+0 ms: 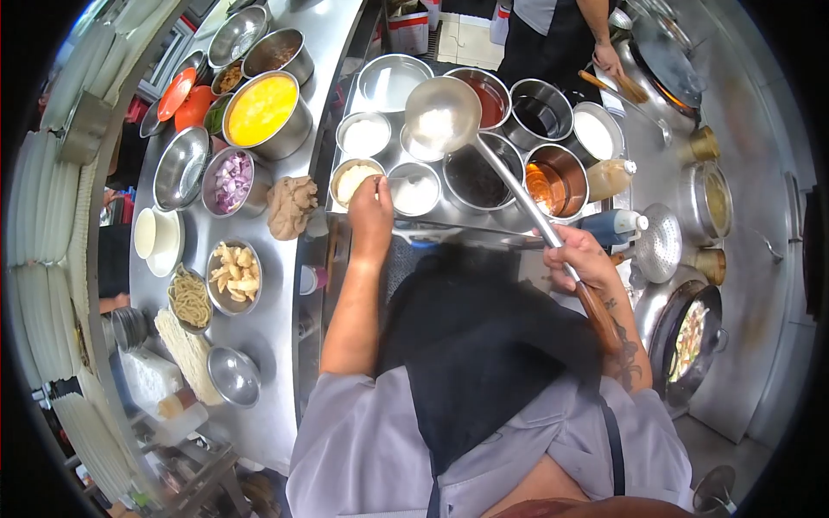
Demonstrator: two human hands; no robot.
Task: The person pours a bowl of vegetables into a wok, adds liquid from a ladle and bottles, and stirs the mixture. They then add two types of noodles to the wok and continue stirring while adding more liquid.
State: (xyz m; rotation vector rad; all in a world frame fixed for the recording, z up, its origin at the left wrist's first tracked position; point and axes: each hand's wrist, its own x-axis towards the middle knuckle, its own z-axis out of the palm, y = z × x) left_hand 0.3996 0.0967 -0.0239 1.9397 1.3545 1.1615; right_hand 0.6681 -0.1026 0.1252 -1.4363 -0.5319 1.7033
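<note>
My right hand point(577, 259) is wrapped round the shaft of a long ladle point(518, 186) with a wooden handle end. The ladle's bowl point(443, 114) hangs over the seasoning tray. My left hand point(371, 211) is closed at a small metal bowl point(343, 183) of pale seasoning; what its fingers grip is too small to make out. Beside it stands a bowl of white powder point(414, 189). Pots of dark liquid point(541, 108), red sauce point(486, 91) and orange oil point(547, 183) surround the ladle.
On the left counter point(272, 371) are a pot of yellow liquid point(262, 108), chopped onions point(231, 183), fried pieces point(235, 272) and noodles point(189, 299). A wok with food point(688, 341) and a strainer point(658, 243) are at right. Another person's hand point(608, 59) holds a brush at the back.
</note>
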